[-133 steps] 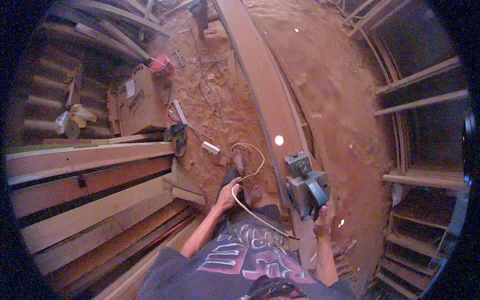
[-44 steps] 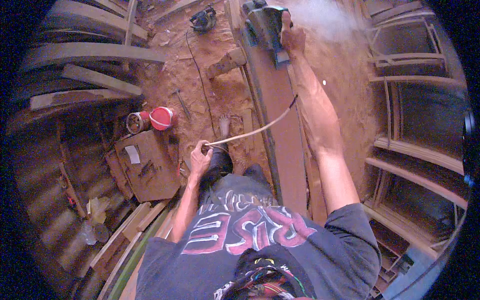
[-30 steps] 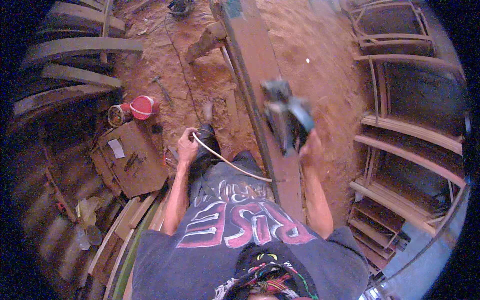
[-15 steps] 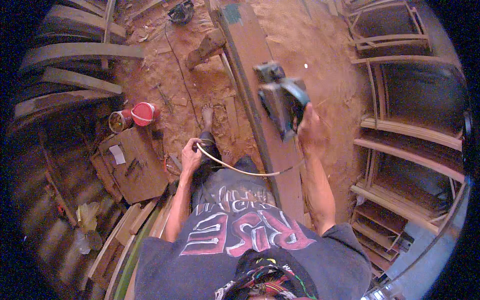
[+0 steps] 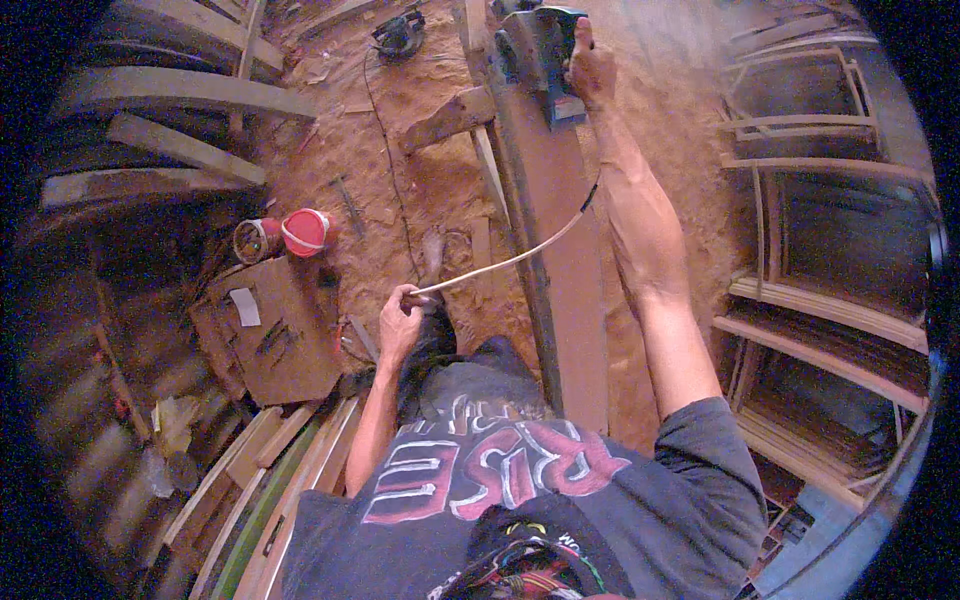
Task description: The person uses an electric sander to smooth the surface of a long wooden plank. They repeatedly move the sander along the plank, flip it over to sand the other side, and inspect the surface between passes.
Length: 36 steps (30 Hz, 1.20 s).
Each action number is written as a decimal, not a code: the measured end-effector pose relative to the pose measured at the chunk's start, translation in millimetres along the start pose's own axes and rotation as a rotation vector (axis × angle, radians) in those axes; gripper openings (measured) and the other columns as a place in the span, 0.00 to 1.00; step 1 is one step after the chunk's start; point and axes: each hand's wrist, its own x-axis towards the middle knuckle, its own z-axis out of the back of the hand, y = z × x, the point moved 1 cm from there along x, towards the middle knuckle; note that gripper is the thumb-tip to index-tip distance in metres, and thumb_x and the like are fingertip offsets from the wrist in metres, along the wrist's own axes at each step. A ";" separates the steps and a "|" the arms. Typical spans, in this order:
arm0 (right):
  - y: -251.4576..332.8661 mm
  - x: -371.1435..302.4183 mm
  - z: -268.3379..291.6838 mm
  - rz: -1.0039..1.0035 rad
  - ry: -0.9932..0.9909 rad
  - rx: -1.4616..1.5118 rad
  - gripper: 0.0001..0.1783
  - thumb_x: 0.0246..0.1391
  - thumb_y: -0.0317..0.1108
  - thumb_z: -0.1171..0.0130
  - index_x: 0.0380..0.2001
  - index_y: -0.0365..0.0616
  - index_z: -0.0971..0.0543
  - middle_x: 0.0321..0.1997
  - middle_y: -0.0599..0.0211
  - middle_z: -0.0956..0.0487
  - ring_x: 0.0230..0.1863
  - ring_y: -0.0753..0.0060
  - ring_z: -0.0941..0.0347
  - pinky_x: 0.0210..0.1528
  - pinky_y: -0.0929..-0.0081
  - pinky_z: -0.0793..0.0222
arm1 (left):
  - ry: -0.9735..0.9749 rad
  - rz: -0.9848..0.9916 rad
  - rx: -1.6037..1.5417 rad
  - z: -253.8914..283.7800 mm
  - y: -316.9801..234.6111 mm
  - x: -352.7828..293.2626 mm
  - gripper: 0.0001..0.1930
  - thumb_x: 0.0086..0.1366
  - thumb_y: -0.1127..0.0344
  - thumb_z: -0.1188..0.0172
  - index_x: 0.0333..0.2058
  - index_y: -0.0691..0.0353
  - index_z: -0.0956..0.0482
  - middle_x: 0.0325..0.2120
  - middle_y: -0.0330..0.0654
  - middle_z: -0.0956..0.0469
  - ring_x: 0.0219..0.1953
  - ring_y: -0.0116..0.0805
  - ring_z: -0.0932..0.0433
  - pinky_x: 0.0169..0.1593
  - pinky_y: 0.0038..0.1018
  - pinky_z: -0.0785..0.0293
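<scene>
My right hand [image 5: 592, 72] is closed around the handle of a dark teal electric planer [image 5: 545, 60], at the far end of a long wooden plank [image 5: 565, 260]. The planer's base rests on or just over the wood; its exact contact cannot be made out. Near my lap, my left hand [image 5: 402, 318] pinches the planer's pale power cord [image 5: 500, 263]. The cord runs in a shallow arc across the plank and passes behind my right forearm.
A second corded power tool [image 5: 399, 36] lies on the sawdust floor. To the left stand a red-lidded bucket [image 5: 306, 232] and a wooden box [image 5: 275, 345]. Curved timbers [image 5: 190, 92] fill the upper left; wooden frames [image 5: 830, 265] line the right. A wooden support [image 5: 448, 119] adjoins the plank.
My right hand has pushed the planer away from me along the plank, straightening that arm. The cord has drawn out farther, while my left hand keeps its hold close to my lap.
</scene>
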 end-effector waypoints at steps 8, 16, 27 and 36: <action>-54.5 -197.6 101.9 -0.121 0.245 0.071 0.40 0.71 0.65 0.68 0.28 0.40 0.21 0.19 0.61 0.26 0.24 0.70 0.27 0.27 0.68 0.34 | -0.092 0.033 -0.013 22.0 9.6 -2.4 0.13 0.59 0.79 0.47 0.41 0.61 0.21 0.33 0.40 0.14 0.37 0.30 0.16 0.44 0.28 0.22; -95.2 -395.1 200.8 -0.313 0.191 0.210 0.37 0.72 0.65 0.70 0.29 0.45 0.25 0.19 0.74 0.28 0.19 0.76 0.32 0.23 0.75 0.36 | 0.044 0.119 -0.106 14.5 -5.8 9.3 0.13 0.60 0.78 0.48 0.42 0.61 0.21 0.33 0.42 0.14 0.38 0.31 0.16 0.45 0.29 0.22; -6.3 -158.3 64.3 0.010 0.139 -0.010 0.44 0.70 0.67 0.69 0.32 0.36 0.19 0.21 0.48 0.22 0.25 0.49 0.25 0.30 0.52 0.33 | 0.021 0.161 -0.113 13.3 8.5 6.2 0.14 0.58 0.78 0.49 0.42 0.60 0.21 0.34 0.43 0.14 0.39 0.35 0.16 0.47 0.31 0.22; 35.5 17.9 -15.9 0.014 0.067 -0.061 0.47 0.67 0.72 0.66 0.24 0.37 0.19 0.15 0.61 0.25 0.17 0.64 0.24 0.27 0.64 0.28 | -0.034 0.056 -0.064 12.6 -12.7 -0.3 0.17 0.55 0.79 0.48 0.43 0.59 0.21 0.33 0.43 0.14 0.38 0.37 0.15 0.47 0.32 0.22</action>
